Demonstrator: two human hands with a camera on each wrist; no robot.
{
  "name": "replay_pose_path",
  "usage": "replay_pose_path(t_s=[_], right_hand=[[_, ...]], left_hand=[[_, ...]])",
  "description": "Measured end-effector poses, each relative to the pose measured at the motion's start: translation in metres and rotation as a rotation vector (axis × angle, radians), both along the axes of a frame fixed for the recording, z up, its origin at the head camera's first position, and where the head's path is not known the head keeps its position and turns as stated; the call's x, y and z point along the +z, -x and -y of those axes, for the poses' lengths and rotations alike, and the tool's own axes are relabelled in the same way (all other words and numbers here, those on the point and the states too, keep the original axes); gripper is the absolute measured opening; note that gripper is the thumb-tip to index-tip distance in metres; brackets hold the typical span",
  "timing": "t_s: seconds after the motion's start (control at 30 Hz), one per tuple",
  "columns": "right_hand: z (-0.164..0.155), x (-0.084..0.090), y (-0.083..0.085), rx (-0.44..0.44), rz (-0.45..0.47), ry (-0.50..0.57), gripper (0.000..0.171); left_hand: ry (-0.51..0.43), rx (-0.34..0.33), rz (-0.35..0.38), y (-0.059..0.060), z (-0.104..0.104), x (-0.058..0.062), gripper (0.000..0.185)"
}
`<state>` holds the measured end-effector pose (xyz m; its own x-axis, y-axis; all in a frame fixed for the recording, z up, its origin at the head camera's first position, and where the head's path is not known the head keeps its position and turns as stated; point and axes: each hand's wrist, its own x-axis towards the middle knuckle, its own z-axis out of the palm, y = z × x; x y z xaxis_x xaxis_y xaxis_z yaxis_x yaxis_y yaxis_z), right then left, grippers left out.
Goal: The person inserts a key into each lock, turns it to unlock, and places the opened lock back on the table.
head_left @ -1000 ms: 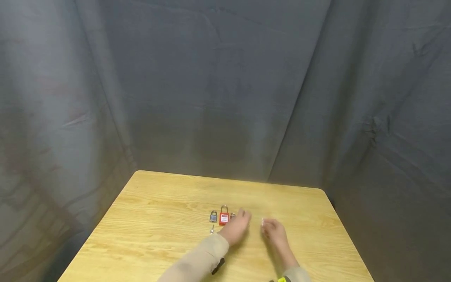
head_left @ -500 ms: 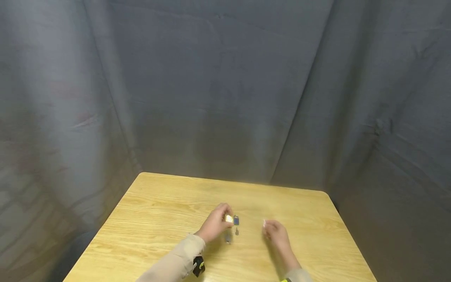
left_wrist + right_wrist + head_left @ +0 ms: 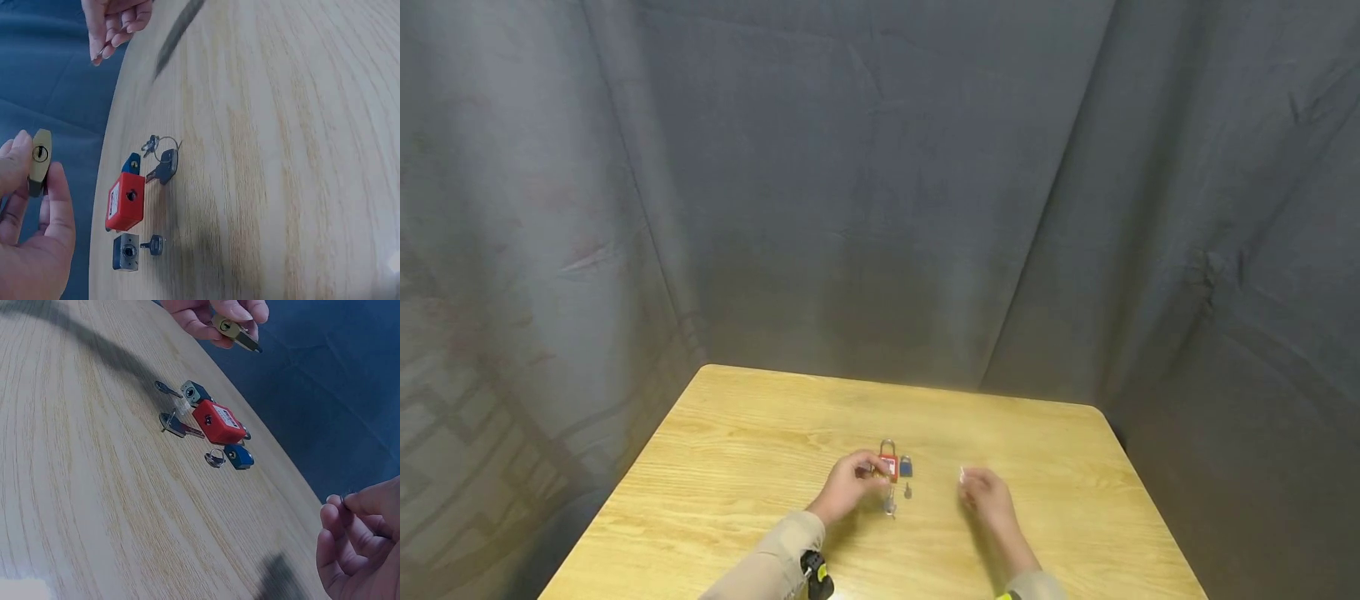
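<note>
My left hand (image 3: 848, 487) grips a brass padlock (image 3: 40, 156) above the table, its keyhole facing me in the left wrist view. My right hand (image 3: 991, 500) is raised at the right and pinches a small, thin metal piece (image 3: 342, 500) that looks like a key; most of it is hidden. Between the hands, a red padlock (image 3: 127, 201) with a white label lies on the table. On one side of it is a blue padlock (image 3: 906, 467), on the other a silver padlock (image 3: 195, 392), which the left hand hides in the head view.
Keys lie before the padlocks: a small key (image 3: 154, 245) by the silver one, a larger key on a ring (image 3: 165, 167) by the red one, small ringed keys (image 3: 215, 460) by the blue one. Grey curtains (image 3: 880, 208) stand behind the wooden table (image 3: 760, 417).
My left hand has swung left from beyond the red padlock, passed over it with the brass padlock, and now stays left of it. My right hand has hardly moved.
</note>
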<state>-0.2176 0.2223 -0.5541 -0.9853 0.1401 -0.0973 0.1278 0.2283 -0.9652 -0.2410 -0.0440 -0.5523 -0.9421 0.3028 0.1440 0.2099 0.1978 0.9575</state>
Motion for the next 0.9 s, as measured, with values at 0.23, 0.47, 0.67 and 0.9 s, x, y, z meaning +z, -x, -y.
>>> replay_pose_path(t_s=[0.23, 0.47, 0.67, 0.9], right_hand=[[0.0, 0.0, 0.005, -0.006, -0.005, 0.007, 0.032], [0.002, -0.002, 0.005, -0.012, 0.012, 0.097, 0.031], [0.004, -0.002, 0.003, -0.013, 0.021, 0.127, 0.031], [0.003, -0.002, 0.002, 0.0, 0.011, 0.013, 0.032]], left_hand=[[-0.048, 0.086, 0.029, 0.004, 0.003, 0.006, 0.018], [-0.091, 0.119, 0.076, 0.001, 0.005, 0.01, 0.031], [-0.174, 0.096, 0.171, 0.001, 0.004, 0.007, 0.055], [-0.174, 0.074, 0.272, -0.001, 0.002, 0.003, 0.052]])
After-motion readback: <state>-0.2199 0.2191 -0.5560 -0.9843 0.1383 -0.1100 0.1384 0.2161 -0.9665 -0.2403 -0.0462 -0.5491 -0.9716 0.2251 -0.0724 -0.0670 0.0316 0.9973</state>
